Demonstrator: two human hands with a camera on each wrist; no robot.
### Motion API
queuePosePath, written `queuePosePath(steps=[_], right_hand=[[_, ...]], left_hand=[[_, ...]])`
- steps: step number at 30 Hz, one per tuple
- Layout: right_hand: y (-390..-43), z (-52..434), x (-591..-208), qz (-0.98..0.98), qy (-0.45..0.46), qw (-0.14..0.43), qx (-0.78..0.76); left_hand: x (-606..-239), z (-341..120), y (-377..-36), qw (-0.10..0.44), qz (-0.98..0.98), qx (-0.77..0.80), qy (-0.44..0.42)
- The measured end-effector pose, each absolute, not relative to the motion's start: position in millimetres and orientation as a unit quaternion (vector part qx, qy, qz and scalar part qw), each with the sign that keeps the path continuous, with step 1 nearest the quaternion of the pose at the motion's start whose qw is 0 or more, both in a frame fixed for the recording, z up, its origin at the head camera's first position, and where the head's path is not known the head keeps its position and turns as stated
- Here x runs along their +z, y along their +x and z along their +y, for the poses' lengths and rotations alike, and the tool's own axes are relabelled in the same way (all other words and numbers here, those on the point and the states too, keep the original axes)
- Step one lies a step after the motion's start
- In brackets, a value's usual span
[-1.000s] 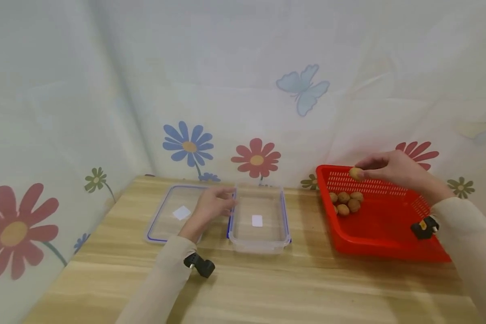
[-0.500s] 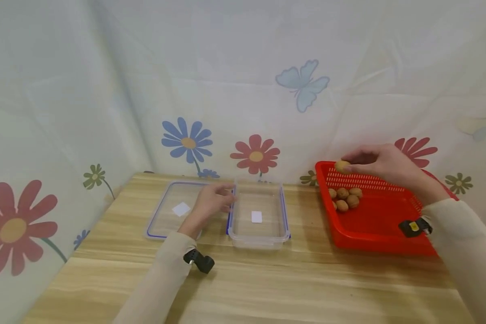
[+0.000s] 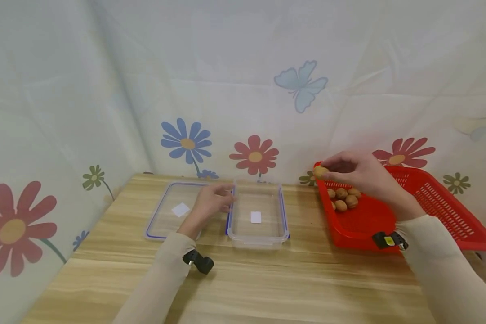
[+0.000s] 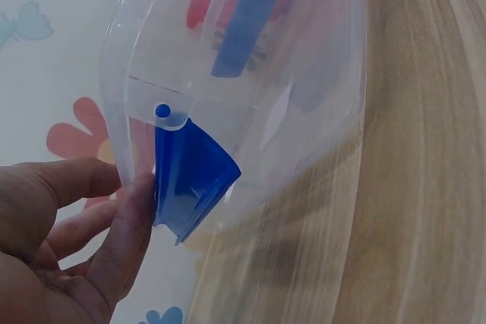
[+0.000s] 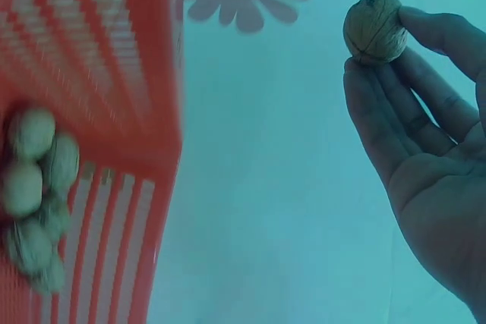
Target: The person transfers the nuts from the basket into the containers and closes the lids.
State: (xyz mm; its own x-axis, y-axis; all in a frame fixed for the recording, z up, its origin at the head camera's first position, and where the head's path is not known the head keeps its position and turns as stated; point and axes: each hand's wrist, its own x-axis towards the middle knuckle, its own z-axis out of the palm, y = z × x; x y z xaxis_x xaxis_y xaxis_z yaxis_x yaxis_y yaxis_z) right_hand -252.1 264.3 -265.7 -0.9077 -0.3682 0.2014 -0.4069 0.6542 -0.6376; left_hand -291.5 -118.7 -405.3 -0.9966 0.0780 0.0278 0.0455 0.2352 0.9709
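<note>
My right hand (image 3: 362,173) pinches a round brown walnut (image 3: 319,171) over the red plastic basket's (image 3: 441,204) left edge. My left hand's (image 3: 210,203) fingers (image 4: 125,225) touch the clear plastic box (image 3: 257,220) on the bench (image 3: 291,279).

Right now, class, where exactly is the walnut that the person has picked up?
In the head view, the walnut is pinched in the right hand, above the far left corner of the red basket, right of the clear container.
</note>
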Motion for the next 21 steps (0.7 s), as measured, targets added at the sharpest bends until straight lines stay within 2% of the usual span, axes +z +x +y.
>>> queuePosePath(steps=[10,21], right_hand=[[-244.3,225.5,-280.4,-0.884,0.241,0.05,0.397],[-240.3,194.7,-300.0,-0.839,0.278,0.043,0.466]], left_hand=[[-406.7,-118.5,-291.1,0.003,0.783,0.62,0.046],[-405.5,-119.4,-289.7,0.008,0.789,0.612,0.047]])
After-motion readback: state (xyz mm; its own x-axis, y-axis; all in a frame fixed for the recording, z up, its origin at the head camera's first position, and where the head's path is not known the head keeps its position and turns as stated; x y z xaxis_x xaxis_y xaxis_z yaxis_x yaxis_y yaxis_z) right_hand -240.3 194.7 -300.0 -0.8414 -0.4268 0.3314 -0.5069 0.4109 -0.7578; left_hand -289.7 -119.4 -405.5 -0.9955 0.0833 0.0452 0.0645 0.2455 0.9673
